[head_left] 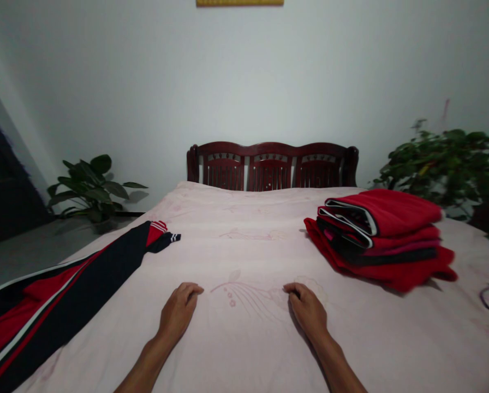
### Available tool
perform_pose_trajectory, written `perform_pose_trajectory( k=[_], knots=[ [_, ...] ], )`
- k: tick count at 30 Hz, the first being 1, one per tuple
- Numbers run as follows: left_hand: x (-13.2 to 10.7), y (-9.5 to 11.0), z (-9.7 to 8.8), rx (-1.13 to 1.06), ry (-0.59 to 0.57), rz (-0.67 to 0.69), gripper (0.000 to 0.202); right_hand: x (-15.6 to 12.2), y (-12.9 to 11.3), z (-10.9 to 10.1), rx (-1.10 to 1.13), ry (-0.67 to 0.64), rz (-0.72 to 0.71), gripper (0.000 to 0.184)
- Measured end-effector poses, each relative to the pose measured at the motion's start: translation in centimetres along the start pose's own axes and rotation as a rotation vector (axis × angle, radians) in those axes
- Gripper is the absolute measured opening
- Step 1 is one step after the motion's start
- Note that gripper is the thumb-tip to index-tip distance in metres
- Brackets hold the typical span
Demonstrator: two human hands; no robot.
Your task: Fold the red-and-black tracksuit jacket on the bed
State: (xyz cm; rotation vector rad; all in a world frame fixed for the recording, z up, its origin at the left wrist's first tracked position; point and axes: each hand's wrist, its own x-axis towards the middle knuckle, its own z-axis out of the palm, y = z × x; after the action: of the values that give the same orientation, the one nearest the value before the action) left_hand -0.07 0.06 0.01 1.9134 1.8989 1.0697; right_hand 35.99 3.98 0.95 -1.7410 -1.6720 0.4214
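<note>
Both hands are resting palm-down on the pale pink bedsheet with a faint floral print (248, 256), side by side near the bed's near edge. The left hand (178, 311) is lying with fingers curled inward, knuckles raised, fingertips pressing the cloth; its grip is holding nothing. The right hand (308, 308) is sitting likewise, fingers bent under, touching only the sheet, its grip loosely closed around nothing.

The black-and-red sports jacket with white stripes (60, 297) is lying spread flat to the left, well apart from the left hand, its striped cuff (161, 231) pointing toward the bed's middle and its body running off the near left edge. The stack of folded red and black garments with white trim (383, 234) is sitting to the right and farther back, well apart from the right hand; the folds are soft and slightly uneven, the bottom layer spreading wider than the top.

The sheet is looking smooth and matte, with shallow creases. Behind the bed a dark red wooden slatted bench (271, 166) is standing against the white wall (244, 82). Leafy green potted plants are standing at left (91, 188) and right (445, 158).
</note>
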Motion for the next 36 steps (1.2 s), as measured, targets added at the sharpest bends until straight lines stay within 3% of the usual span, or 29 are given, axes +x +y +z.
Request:
perform_pose_trajectory(
  k=[6, 12, 15, 19, 23, 27, 31, 36],
  knots=[
    [-0.1, 0.4, 0.0, 0.005, 0.01, 0.013, 0.028, 0.0, 0.1, -0.1, 0.012, -0.017, -0.009, 0.035],
    [0.4, -0.4, -1.1, 0.14, 0.133, -0.012, 0.037, 0.2, 0.3, 0.0, 0.011, -0.019, 0.0, 0.036],
    [1.1, -1.7, -3.8, 0.292, 0.242, -0.114, 0.042, 0.2, 0.5, 0.1, 0.014, -0.03, -0.016, 0.037],
    [2.2, -5.0, -9.0, 0.495, 0.361, -0.317, 0.051, 0.3, 0.9, 0.2, 0.015, -0.042, -0.016, 0.038],
    [2.4, -9.5, -14.5, 0.825, 0.33, -0.567, 0.064, 0.5, 1.0, 0.3, 0.018, -0.044, -0.009, 0.038],
    [1.7, -12.5, -18.1, 0.711, 0.24, -0.703, 0.067, 0.6, 0.8, 0.1, 0.028, -0.035, 0.014, 0.038],
    [2.1, -12.9, -19.8, 0.546, 0.182, -0.754, 0.054, 0.5, 0.6, -0.1, 0.045, -0.028, 0.005, 0.038],
    [5.6, -10.0, -22.0, 0.437, 0.333, -0.722, 0.044, 0.4, 0.8, 0.0, 0.073, -0.017, 0.014, 0.037]
  ],
)
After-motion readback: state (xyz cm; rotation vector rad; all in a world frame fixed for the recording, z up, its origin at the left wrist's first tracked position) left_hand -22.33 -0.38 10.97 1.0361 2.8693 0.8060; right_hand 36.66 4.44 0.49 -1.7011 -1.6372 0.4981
